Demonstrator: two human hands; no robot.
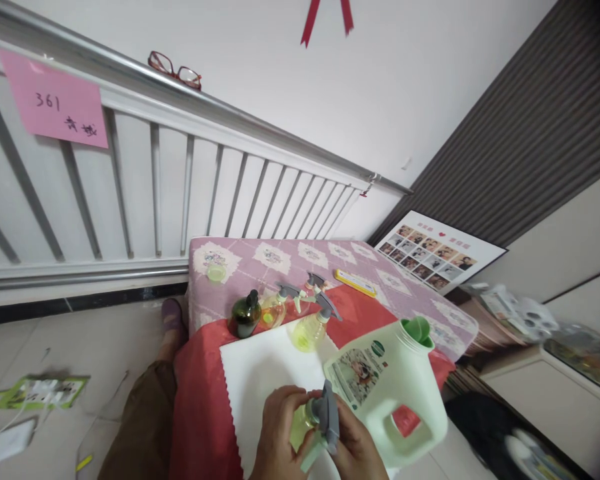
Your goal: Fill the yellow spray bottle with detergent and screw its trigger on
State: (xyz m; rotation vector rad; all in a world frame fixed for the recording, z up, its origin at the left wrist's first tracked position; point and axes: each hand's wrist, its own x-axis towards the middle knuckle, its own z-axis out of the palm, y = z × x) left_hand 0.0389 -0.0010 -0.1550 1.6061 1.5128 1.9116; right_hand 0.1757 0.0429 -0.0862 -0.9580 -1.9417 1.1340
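Note:
A small clear spray bottle (pixel 300 427) with pale yellow-green liquid is between my hands at the table's near edge. My left hand (pixel 275 433) is closed around its upper body and neck. My right hand (pixel 355 447) grips its grey trigger head (pixel 329 417) from the right side. Right beside my right hand stands a large pale green jug (pixel 420 393), uncapped, with a darker green spout in its mouth. Just beyond my hands, another spray bottle (pixel 310 330) with yellow-green liquid stands on a white scallop-edged sheet (pixel 250 373).
Behind are a dark green pump bottle (pixel 245 315), an orange-tinted spray bottle (pixel 273 312) and a pinkish one (pixel 310 293). A pale green cap (pixel 217 273) and a yellow box (pixel 355 283) lie on the patterned tablecloth (pixel 260 250). A power strip (pixel 45 392) lies on the floor.

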